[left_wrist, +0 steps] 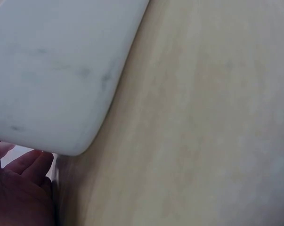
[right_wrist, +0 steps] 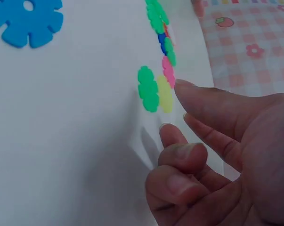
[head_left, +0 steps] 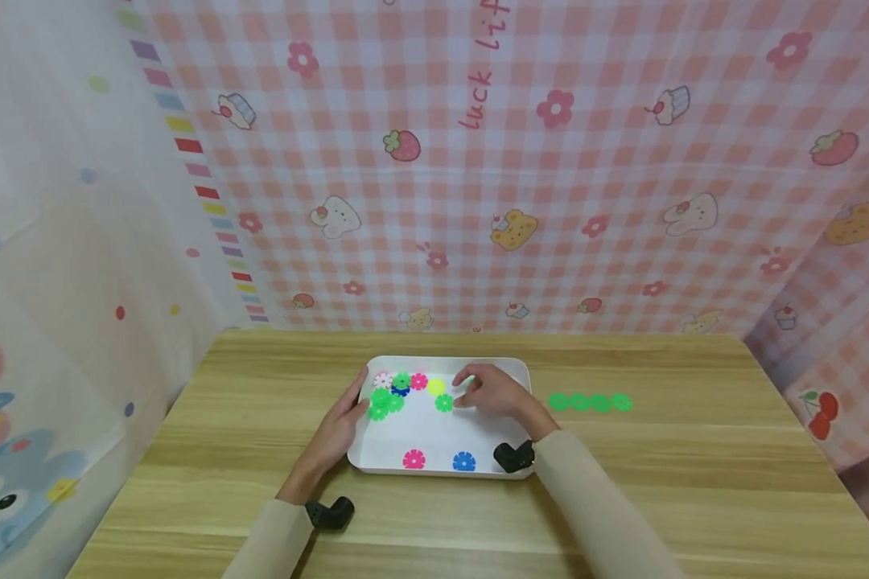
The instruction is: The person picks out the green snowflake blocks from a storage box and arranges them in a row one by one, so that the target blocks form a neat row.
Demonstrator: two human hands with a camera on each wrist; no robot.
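Observation:
A white tray [head_left: 413,434] on the table holds plastic snowflake building discs. My left hand [head_left: 342,422] grips the tray's left side, thumb at the rim; in the left wrist view the tray's wall partly hides its fingers [left_wrist: 36,167]. Over the tray's right part hovers my right hand [head_left: 496,392], thumb and forefinger apart, holding nothing. Just left of its fingertips lie a green disc [head_left: 444,403] and a yellow disc [head_left: 436,387], overlapping in the right wrist view. Farther left are a pink disc [head_left: 419,382], a pale disc [head_left: 382,380] and several green discs [head_left: 380,400], partly covering a dark blue one.
Near the tray's front wall lie a pink disc [head_left: 413,459] and a blue disc [head_left: 464,461]. Right of the tray, several green discs [head_left: 580,402] form a row on the wooden table [head_left: 695,482]. A checked cloth [head_left: 586,265] hangs behind the table.

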